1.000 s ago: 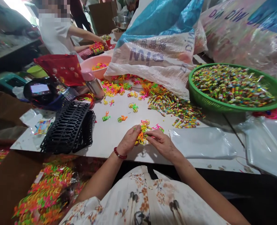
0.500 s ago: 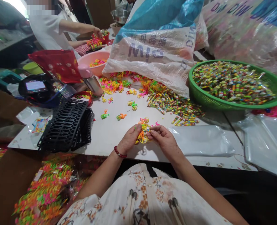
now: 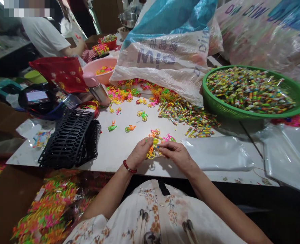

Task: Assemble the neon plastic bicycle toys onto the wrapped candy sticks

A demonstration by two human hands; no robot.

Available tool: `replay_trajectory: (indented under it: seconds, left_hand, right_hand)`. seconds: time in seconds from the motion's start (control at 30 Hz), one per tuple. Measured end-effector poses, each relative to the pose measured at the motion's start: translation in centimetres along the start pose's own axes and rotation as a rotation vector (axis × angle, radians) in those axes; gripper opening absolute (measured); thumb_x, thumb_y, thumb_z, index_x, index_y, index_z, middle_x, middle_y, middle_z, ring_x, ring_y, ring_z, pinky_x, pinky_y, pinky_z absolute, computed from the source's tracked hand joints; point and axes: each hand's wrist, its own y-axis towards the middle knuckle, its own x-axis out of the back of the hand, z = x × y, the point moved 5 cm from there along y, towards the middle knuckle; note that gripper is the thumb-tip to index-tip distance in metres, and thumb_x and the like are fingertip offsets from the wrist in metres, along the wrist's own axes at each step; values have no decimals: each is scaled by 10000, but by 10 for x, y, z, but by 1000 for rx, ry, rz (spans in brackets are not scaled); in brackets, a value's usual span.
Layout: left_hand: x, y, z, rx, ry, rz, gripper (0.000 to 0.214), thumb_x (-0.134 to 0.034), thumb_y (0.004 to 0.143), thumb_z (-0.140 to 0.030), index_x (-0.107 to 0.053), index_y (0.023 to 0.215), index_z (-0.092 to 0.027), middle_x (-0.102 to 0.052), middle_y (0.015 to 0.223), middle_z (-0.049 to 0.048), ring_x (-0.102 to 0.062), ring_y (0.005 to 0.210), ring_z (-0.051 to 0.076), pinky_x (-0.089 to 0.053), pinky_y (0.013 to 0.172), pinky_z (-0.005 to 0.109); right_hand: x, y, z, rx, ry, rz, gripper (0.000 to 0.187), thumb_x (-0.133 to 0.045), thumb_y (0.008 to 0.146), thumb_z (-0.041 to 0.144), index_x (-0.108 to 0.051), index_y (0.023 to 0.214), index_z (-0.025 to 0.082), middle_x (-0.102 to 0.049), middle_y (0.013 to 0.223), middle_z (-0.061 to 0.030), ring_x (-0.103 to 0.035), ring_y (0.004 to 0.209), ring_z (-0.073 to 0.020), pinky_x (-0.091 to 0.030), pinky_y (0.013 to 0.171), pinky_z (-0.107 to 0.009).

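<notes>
Two grips [image 3: 139,151] [image 3: 177,153] on one toy-bicycle cluster [image 3: 155,141]

Head view, forward (and downward)

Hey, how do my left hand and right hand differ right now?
Your left hand grips colourful plastic toys; your right hand has its fingertips at them. A red bracelet circles your left wrist, while your right wrist is bare. Both are above the white table.
</notes>
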Motion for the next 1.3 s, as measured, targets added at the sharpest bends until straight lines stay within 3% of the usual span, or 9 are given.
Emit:
replay_trajectory:
  seconds: [0.17,0.37,0.47,0.57,0.77,0.83,0.97,1.17,1.3]
  left_hand:
    - [4,-1,-3,-59,215,-18,425,-446,913,-584,-450,757,-188,-411,679,-41,-359,623,108,-323,571,234]
    - [14,8,-25,-126,594,43,471,-249,979,-557,-484,763,-211,-481,699,-8,-443,649,149,-365,640,276]
    - [46,24,-32,-58,903,-178,433,-283,973,-548,-548,862,-224,-541,745,31,-527,700,197,-397,698,316]
    - [84,42,-32,-37,1208,-416,330,-448,934,-484,-576,1024,-194,-581,927,110,-567,878,270,-420,774,364]
    - [140,72,-23,12,1549,-669,293,-387,917,-147,-605,1113,-153,-496,1301,208,-418,1241,347,-395,942,479]
    - [140,81,-28,-78,1497,-656,297,-394,918,-148,-598,1135,-139,-471,1343,207,-367,1295,338,-369,997,486]
    - [106,111,-38,-283,1373,-414,259,-454,938,-245,-589,1151,-183,-556,1223,138,-460,1201,250,-370,1033,384]
    - [79,148,-38,-46,1175,-490,506,-603,833,-551,-569,1144,-153,-504,1213,180,-548,1122,319,-431,933,414]
    - [77,153,-33,-9,1111,-450,419,-676,785,-298,-564,1153,-133,-555,1195,196,-570,1128,313,-430,916,372]
  right_hand:
    - [-7,-2,-13,-94,10,69,323,-783,685,474,-746,847,196,-644,659,22,-490,486,-77,-381,483,-229]
    - [-3,-2,-10,102,-179,66,258,-673,830,451,-739,954,236,-717,855,-29,-630,725,-168,-509,701,-328]
    - [11,6,10,375,-534,-15,232,-607,891,392,-736,1018,248,-710,1075,-77,-619,1024,-241,-473,926,-416]
    - [34,31,28,547,-879,-141,234,-544,930,331,-721,1026,213,-692,1102,-104,-575,1087,-259,-429,989,-430]
    - [76,104,28,282,-1478,-249,255,-503,946,268,-698,934,105,-654,1016,-186,-560,1019,-294,-408,947,-402]
    - [78,115,23,241,-1528,-247,242,-509,940,258,-691,947,99,-641,1035,-195,-553,1031,-300,-405,931,-386]
    - [72,118,17,235,-1497,-263,225,-456,936,171,-664,985,97,-634,1063,-199,-563,1012,-283,-412,888,-361]
    - [60,93,22,241,-1300,-308,306,-404,933,160,-581,1176,106,-669,1038,-174,-617,926,-259,-453,815,-358]
    - [49,70,18,225,-786,-258,305,-445,917,248,-574,1182,172,-680,1022,-107,-654,879,-224,-486,830,-374]
